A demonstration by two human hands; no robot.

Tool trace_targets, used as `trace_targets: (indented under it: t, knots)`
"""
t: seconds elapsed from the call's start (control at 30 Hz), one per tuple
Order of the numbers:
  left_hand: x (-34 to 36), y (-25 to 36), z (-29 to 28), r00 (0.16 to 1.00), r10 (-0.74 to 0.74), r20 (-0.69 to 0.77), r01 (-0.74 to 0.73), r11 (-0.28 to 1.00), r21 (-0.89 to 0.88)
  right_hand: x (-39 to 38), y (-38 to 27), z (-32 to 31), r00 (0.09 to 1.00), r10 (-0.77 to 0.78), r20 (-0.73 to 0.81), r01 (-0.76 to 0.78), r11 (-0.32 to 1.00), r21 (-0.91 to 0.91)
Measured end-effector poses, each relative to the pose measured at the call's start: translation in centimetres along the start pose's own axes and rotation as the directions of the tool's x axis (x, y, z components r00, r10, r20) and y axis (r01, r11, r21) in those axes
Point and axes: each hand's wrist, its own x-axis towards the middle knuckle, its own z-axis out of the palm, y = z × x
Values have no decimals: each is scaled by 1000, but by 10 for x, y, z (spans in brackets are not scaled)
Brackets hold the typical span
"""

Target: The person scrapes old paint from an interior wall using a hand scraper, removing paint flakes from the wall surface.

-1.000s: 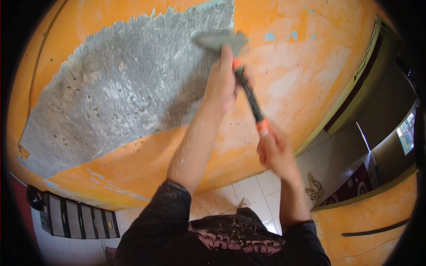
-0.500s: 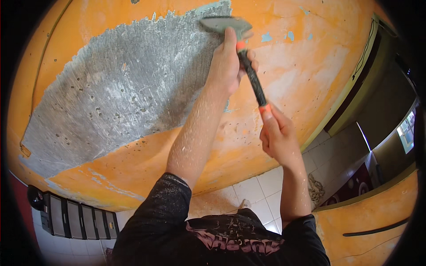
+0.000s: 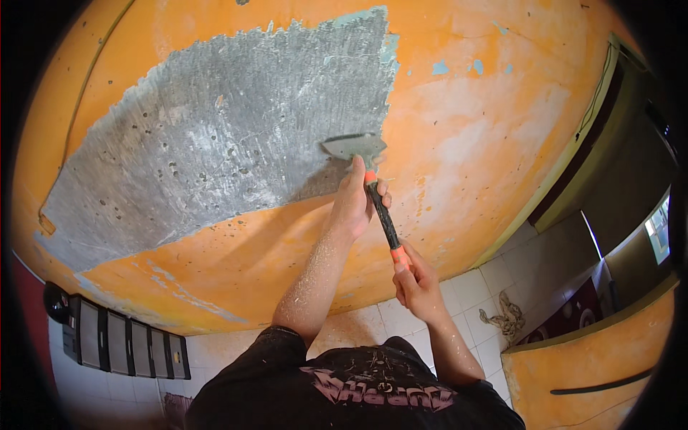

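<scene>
Scraper (image 3: pixel 383 213) is now mid-frame, down from the grey patch's (image 3: pixel 236 136) upper right edge to its lower right; left hand (image 3: pixel 351 204) grips the neck, right hand (image 3: pixel 418 288) clasps the handle end, so work looks shifted lower.

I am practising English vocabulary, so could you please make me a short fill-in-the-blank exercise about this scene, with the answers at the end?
1. The left hand and the right hand both grip the scraper by its ____.
2. The bare patch is ____, while the painted wall around it is orange.
3. The person's shirt is mostly ____.
4. A crumpled cloth lies on the floor, toward the ____ side of the picture.
Missing words: handle; grey; black; right.
</scene>
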Motion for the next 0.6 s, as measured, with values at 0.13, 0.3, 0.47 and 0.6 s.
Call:
trace_targets:
  t: [0.13,0.3,0.47,0.6]
  knots:
    - [-7,-37,-38,990,-123,-68,120,992,-44,0,76,-4,995,-97,-31,97,995,24]
    - [-21,-93,-64,982,-163,-93,154,983,-103,6,149,-33,997,-58,-45,53,995,-89]
    - [-23,-105,-65,982,-130,-139,115,987,-115,10,150,-48,994,-94,-56,83,981,-173]
    - [-23,-109,-58,988,-87,-130,79,995,-67,10,146,-56,981,-180,-71,153,945,-288]
